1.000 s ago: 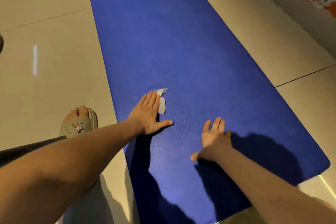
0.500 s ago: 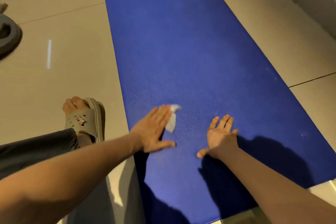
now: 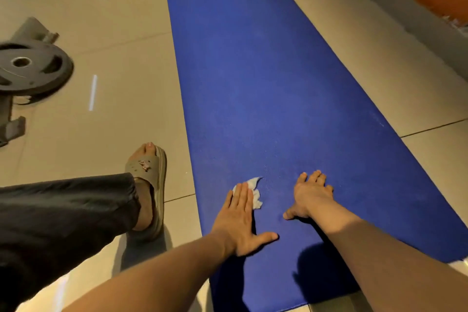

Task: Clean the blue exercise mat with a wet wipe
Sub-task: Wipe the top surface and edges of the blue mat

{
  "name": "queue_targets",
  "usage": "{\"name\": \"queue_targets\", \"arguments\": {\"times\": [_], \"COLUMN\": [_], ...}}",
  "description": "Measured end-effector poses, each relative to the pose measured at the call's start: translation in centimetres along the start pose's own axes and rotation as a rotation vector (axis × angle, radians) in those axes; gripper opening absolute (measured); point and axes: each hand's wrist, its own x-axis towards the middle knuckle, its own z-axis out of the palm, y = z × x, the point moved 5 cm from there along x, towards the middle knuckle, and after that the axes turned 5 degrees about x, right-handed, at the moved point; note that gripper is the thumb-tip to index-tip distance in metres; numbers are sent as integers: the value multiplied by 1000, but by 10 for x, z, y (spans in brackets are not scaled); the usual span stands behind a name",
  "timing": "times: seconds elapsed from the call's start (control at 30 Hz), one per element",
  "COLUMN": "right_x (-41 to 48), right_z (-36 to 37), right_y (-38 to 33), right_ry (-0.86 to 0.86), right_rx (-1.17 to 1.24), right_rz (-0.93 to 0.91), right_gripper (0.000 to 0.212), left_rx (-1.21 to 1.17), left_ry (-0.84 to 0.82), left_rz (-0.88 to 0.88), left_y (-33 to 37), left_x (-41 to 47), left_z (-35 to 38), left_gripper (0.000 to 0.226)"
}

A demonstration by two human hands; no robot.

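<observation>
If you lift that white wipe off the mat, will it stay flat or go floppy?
Probably floppy: the wipe lies crumpled and creased under the flat left hand. It looks thin, so it is likely very light. Pushed, it should slide and bunch up on the mat, not roll.

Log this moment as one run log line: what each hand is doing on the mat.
area: near end of blue mat | left hand: flat, presses wet wipe down | right hand: flat on mat, apart from wipe

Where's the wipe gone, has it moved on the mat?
Yes. The left hand has dragged the wipe back along the mat toward its near end; it now lies level with the right hand.
</observation>
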Motion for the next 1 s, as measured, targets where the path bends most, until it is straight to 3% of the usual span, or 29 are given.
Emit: {"name": "queue_targets", "arguments": {"times": [0.17,0.27,0.47,0.57,0.7,0.83,0.93,1.0], "right_x": [-33,-41,-32,-29,-21,-16,-15,-16], "right_z": [7,22,32,37,30,27,28,27], "right_y": [-15,-21,-26,-36,-46,-51,-49,-51], "right_ry": [-97,-45,108,180,128,108,100,100], "right_rx": [39,62,171,113,26,-3,11,25], "right_rz": [-135,-129,-58,-44,-4,23,39,43], "right_gripper": [107,114,134,143,133,127,124,118], "left_rx": [84,55,1,18,76,65,-45,-122], "left_ry": [-151,-131,124,200,230,241,259,310], "left_rz": [-29,-43,-41,34,16,-137,-147,-39], "left_y": [10,13,7,-17,-75,-125,-111,-83], "left_x": [-12,-16,-13,-4,41,81,70,32], "left_z": [-7,-3,22,21,-10,-49,-36,-8], "left_gripper": [132,129,96,89,91,96,99,102]}}
